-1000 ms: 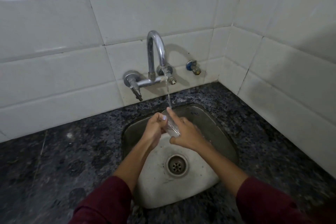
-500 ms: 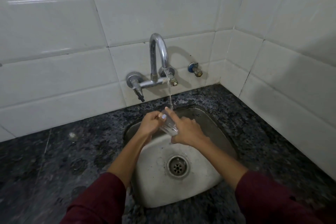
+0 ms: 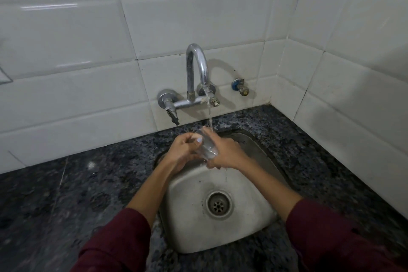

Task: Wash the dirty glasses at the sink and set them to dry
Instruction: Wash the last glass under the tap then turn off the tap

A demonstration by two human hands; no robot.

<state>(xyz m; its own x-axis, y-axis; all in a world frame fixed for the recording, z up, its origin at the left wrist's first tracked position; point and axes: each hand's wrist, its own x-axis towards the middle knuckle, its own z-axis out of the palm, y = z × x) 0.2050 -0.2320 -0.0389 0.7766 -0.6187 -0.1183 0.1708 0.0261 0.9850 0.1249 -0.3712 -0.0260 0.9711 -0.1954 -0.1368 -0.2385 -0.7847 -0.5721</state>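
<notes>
A small clear glass point(image 3: 206, 146) is held tilted between both hands over the back of the steel sink point(image 3: 254, 225). My left hand point(image 3: 184, 150) wraps its left side, fingers curled near the rim. My right hand point(image 3: 227, 153) grips it from the right and below. Water runs from the chrome tap point(image 3: 197, 68) in a thin stream onto the glass's rim and my right fingers, and a trickle drips off below my right hand. The lower part of the glass is partly hidden by my hands.
The sink has a round drain point(image 3: 218, 205) and sits in a dark speckled granite counter point(image 3: 66, 201). White tiled walls close in behind and to the right. A small blue-capped valve point(image 3: 240, 86) sticks out of the wall right of the tap.
Both hands with the glass have stayed under the tap, turning the glass slightly. The water stream now looks fuller, with a trickle falling below my right hand.
</notes>
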